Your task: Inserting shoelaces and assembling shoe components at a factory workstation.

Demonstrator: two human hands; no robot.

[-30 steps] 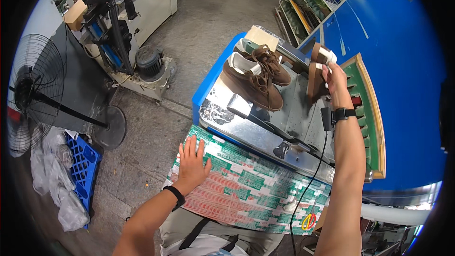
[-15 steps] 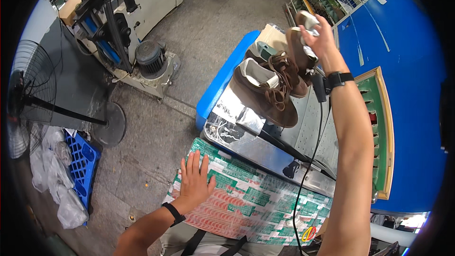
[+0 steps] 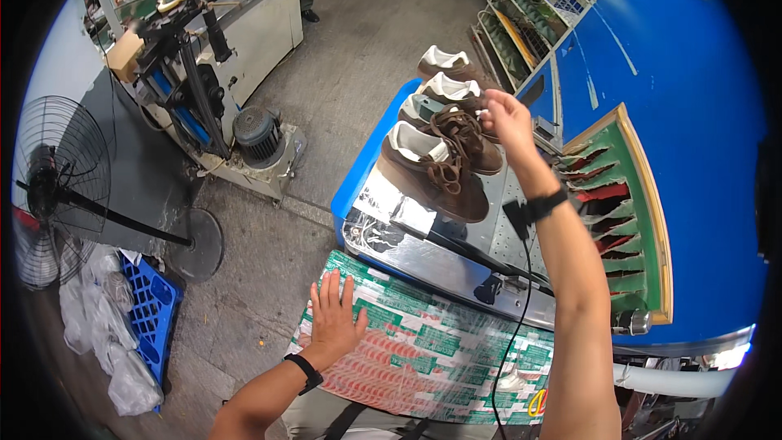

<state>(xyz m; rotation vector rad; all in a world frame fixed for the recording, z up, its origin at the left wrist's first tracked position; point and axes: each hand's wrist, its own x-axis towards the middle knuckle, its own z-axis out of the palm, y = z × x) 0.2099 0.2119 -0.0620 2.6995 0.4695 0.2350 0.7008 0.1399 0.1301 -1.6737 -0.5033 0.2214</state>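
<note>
My left hand point(image 3: 334, 327) lies flat with fingers stretched on a board covered in green, white and red printed tape point(image 3: 432, 334). Ahead of it, brown lace-up shoes with white linings stand in a row on a metal machine top. The nearest shoe point(image 3: 436, 187) is whole in view; beside it a second laced shoe point(image 3: 472, 134) has a dark green piece in its opening. Beyond are a white-lined shoe point(image 3: 452, 87) and another shoe point(image 3: 446, 61). My right hand point(image 3: 511, 124) is by the third shoe, fingers curled together at a small white bit I cannot make out.
A blue-edged metal conveyor end point(image 3: 383, 232) carries the shoes. A black cable point(image 3: 515, 334) crosses the taped board. Right stands a green-lined opening with hanging flaps point(image 3: 623, 212) in a blue wall. A fan point(image 3: 61, 179), motor point(image 3: 259, 134) and blue crate point(image 3: 149, 310) are left; racks point(image 3: 521, 24) stand beyond.
The shoe my right hand held up has come down among the others at the row's far end. That hand has moved left and lower. My left hand stays flat on the board.
</note>
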